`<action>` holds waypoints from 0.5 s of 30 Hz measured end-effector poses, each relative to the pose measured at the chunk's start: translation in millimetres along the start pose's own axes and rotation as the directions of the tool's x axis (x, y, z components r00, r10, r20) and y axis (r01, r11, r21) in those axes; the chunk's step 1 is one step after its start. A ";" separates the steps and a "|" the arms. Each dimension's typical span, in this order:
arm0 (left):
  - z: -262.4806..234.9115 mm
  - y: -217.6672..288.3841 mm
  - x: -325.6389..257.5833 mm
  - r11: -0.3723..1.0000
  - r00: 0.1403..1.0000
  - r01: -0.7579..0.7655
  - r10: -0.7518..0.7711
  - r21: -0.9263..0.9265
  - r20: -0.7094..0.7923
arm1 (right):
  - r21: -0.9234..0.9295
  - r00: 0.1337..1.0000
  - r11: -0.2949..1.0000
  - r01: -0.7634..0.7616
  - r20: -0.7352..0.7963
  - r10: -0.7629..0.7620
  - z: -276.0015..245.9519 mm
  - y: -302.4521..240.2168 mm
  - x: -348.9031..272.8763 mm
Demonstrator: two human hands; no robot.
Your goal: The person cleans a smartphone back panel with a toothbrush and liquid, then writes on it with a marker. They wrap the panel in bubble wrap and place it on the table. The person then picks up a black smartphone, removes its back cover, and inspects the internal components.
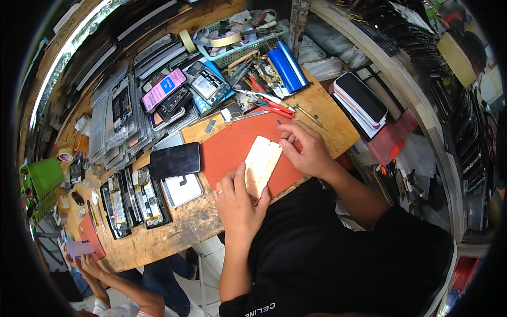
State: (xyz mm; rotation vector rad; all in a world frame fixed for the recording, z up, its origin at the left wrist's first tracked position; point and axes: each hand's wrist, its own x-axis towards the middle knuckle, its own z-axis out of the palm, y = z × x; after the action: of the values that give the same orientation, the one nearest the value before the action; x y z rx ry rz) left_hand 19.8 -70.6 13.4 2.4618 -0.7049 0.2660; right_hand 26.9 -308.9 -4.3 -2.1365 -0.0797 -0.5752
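A flat, pale phone-sized panel [262,161], shining with reflected light, is tilted over the orange-red work mat [224,142]. My left hand [238,198] grips its lower end, thumb along one side and fingers along the other. Close to the panel's upper right corner is my right hand [303,148], its thumb and fingers drawn together in a pinch. Whether anything small sits between those fingertips is hidden. To the left of the mat, a dark phone [175,160] lies partly over a white phone frame [182,191].
Opened phones [145,198] stand at left. Beyond the mat are red-handled pliers [277,108], blue rolls [288,66], a green basket [243,50] and a pink-screened phone [164,90]. Stacked phones [362,100] lie at right. Another person's hands [87,261] hold a purple phone at lower left.
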 end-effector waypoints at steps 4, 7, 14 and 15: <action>4.7 0.9 -4.6 1.000 0.999 0.009 -0.009 0.005 -0.051 | -0.030 0.998 0.999 0.043 -0.032 -0.044 2.0 1.2 -1.1; 7.5 1.1 -6.0 1.000 0.997 -0.009 0.010 0.020 -0.073 | 0.006 1.000 1.000 0.021 -0.006 -0.021 -1.0 0.0 2.4; 10.6 -1.6 -7.7 0.999 0.994 -0.030 0.032 0.021 -0.107 | -0.622 0.968 0.761 0.185 -0.019 -0.252 -17.8 18.4 53.0; 10.6 -1.9 -7.8 0.999 0.993 -0.032 0.035 0.022 -0.112 | -0.619 0.982 0.767 0.168 0.038 -0.184 -16.6 21.8 59.8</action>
State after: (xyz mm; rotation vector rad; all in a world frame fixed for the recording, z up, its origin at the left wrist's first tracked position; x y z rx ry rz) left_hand 14.6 -71.9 1.2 2.4342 -0.6987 0.4234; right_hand 79.6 -344.1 13.1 -2.7883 -0.0857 -0.8251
